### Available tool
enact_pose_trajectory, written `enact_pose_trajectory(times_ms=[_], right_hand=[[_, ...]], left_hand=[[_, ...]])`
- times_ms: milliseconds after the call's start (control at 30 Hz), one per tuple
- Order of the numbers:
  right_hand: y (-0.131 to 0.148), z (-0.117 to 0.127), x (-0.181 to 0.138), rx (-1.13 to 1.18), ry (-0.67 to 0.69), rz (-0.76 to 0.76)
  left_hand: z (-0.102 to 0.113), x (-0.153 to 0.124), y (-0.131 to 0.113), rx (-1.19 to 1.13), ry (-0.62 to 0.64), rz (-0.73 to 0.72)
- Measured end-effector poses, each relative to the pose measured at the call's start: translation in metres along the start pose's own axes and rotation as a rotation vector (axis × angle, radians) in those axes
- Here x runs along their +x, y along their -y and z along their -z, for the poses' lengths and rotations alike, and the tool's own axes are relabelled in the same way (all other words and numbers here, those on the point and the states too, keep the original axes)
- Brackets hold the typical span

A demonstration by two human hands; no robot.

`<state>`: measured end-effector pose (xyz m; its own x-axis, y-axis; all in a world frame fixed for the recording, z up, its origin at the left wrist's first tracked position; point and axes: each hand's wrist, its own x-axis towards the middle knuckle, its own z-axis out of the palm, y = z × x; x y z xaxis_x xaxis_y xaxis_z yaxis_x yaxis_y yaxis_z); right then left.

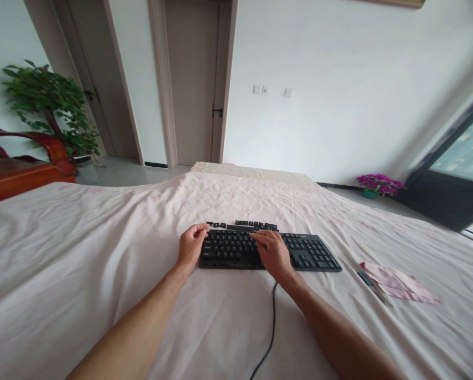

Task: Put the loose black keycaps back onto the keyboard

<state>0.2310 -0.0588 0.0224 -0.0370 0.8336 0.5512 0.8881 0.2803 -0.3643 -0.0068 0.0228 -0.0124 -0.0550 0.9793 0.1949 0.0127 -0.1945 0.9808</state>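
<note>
1 left hand [192, 246] at the far-left corner, 1 right hand [275, 254] over the middle of the keyboard [310, 253], laid flat on the cloth [137, 248]; whether either grips anything we cannot tell, loose caps [251, 223] just beyond, presumably for reach.

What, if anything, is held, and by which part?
Can't tell: the left hand is at the far left corner of the keyboard, the right hand over it; anything between the fingertips is too small to make out.
</note>
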Motion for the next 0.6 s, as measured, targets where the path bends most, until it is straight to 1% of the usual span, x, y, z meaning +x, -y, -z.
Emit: enact_pose_trajectory(times_ms=[133, 233, 300, 433, 600], right_hand=[[-0.01, 0.01, 0.016, -0.067, 0.002, -0.084], [-0.015, 0.013, 0.033, -0.118, 0.043, -0.125], [-0.019, 0.011, 0.044, -0.14, 0.084, -0.136], [-0.022, -0.002, 0.066, -0.164, 0.168, -0.115], [-0.016, -0.028, 0.09, -0.247, 0.237, -0.102]], left_hand=[[-0.001, 0.0, -0.002, 0.014, 0.006, -0.012], [-0.001, -0.001, -0.004, 0.026, 0.0, -0.022], [-0.001, 0.0, -0.004, 0.026, -0.003, -0.023], [-0.001, 0.0, -0.002, 0.012, -0.002, -0.024], [-0.001, 0.0, 0.0, 0.0, -0.009, -0.017]])
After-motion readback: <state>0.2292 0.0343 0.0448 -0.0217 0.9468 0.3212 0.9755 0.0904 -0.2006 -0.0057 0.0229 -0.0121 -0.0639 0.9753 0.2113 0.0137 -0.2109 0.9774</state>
